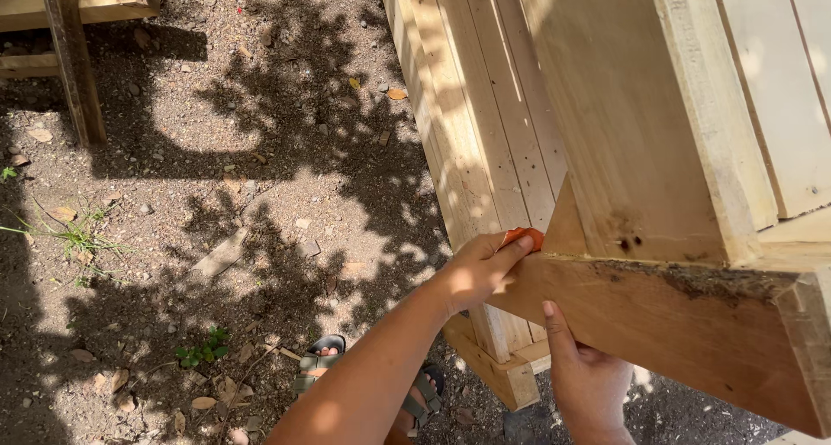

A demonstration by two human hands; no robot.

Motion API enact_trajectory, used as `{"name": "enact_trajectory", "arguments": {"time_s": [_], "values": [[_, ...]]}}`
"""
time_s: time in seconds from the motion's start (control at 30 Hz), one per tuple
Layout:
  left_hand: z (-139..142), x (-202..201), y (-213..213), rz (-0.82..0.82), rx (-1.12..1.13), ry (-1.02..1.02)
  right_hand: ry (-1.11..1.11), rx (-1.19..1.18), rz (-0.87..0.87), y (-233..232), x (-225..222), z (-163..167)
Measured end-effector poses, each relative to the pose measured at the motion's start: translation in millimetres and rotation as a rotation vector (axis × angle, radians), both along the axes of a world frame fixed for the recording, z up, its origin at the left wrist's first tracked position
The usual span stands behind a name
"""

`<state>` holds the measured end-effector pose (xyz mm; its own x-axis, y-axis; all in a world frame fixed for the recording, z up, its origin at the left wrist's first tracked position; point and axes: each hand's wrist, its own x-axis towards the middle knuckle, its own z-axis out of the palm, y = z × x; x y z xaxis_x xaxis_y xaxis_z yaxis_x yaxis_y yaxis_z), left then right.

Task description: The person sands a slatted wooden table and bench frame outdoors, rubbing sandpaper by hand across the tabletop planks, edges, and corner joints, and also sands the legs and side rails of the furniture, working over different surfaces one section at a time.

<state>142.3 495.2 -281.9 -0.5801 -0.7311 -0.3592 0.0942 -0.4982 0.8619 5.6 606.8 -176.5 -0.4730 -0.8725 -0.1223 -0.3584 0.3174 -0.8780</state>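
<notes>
My left hand (479, 272) reaches in from the lower left and presses a small orange piece, likely sandpaper (525, 235), against the corner of a raw wooden frame board (675, 311). My right hand (589, 380) grips the lower edge of that same board from beneath, thumb laid up on its face. The board has a dark, rough patch along its top edge. It belongs to a large pale wooden structure (623, 116) that fills the right of the view.
Long planks (485, 125) of the structure run away toward the top. Its low base block (511, 377) sits on dirt ground (216, 194) with leaves and stones. My sandalled foot (322, 365) stands below the hands. A wooden post (74, 64) rises at top left.
</notes>
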Motion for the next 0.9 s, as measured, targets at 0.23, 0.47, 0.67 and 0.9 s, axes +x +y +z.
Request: {"name": "enact_trajectory", "arguments": {"time_s": [0.23, 0.47, 0.67, 0.9], "values": [[-14.4, 7.9, -9.7, -0.046, 0.242, -0.155, 0.011, -0.040, 0.011, 3.4, 1.7, -0.1], [-21.5, 7.3, -11.0, -0.076, 0.206, -0.009, 0.070, -0.058, 0.021, 6.0, -0.5, -2.8], [-12.6, -11.8, -27.1, -0.017, 0.153, 0.125, 0.077, -0.060, 0.002, 6.8, 0.1, -3.8], [-11.7, 48.4, -18.2, -0.330, -0.050, -0.448, 0.166, 0.029, 0.014, 5.1, 2.4, 1.2]]}}
